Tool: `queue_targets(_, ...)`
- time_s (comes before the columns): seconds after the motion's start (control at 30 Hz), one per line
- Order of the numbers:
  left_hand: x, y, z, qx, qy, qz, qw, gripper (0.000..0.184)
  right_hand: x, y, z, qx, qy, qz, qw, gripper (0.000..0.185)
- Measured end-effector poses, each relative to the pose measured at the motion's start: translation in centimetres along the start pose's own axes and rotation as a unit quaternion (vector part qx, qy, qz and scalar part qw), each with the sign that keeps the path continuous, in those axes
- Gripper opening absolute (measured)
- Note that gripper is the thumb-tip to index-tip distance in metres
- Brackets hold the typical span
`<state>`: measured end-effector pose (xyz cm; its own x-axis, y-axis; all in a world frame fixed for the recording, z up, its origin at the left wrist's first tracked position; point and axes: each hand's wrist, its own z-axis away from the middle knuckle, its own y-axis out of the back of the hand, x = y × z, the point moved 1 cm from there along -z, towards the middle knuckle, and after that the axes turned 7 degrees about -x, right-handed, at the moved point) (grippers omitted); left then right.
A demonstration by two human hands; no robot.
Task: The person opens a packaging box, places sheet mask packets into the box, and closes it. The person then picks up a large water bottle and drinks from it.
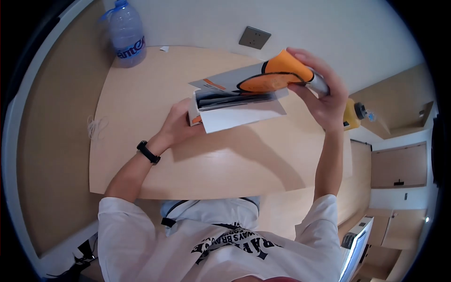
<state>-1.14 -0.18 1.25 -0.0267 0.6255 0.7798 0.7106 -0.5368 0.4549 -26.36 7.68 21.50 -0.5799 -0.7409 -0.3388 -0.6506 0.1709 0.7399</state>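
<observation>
My left hand, with a black band on its wrist, grips the left end of a cardboard box. The box is open at the top, its white flap folded out toward me. Dark flat items lie inside; their kind I cannot make out. My right hand holds the right end of a grey and orange printed panel between thumb and fingers. This panel stands raised and bent over the box's far side. Whether it is the box's lid or a separate piece, I cannot tell.
A large clear bottle with a blue cap stands at the table's back left. A white cord lies near the left edge of the wooden table. To the right, a yellow bottle sits partly behind my right hand. A socket is on the wall.
</observation>
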Motion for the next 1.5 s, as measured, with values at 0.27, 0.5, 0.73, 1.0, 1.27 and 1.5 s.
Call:
queue_targets(0.27,-1.0,-0.3,0.2,0.023,-0.001,0.013,1.000,0.039,-0.9,1.6,-1.9,-0.083,0.010,0.030,0.996,0.051)
queue_targets(0.5,-0.9,-0.2,0.2,0.029,-0.018,0.006,0.999,0.040,-3.6,3.4,-4.5,-0.162,-0.035,0.059,0.984,0.052)
queue_targets(0.73,-0.9,-0.3,0.4,0.013,0.010,0.015,1.000,0.037,-4.5,0.0,-6.6,-0.332,-0.059,0.119,0.934,0.061)
queue_targets(1.0,-1.4,-0.7,0.5,0.018,0.039,0.084,0.996,0.037,-4.0,-3.1,-5.1,-0.330,-0.126,0.053,0.934,0.051)
queue_targets(1.27,-1.5,-0.5,0.4,0.012,0.004,0.022,1.000,0.036,-4.3,-3.1,-4.4,-0.317,-0.076,0.080,0.942,0.047)
queue_targets(1.5,0.4,0.1,-0.3,0.012,0.008,0.061,0.998,0.036,-5.5,-3.6,-3.0,-0.325,-0.079,0.098,0.937,0.056)
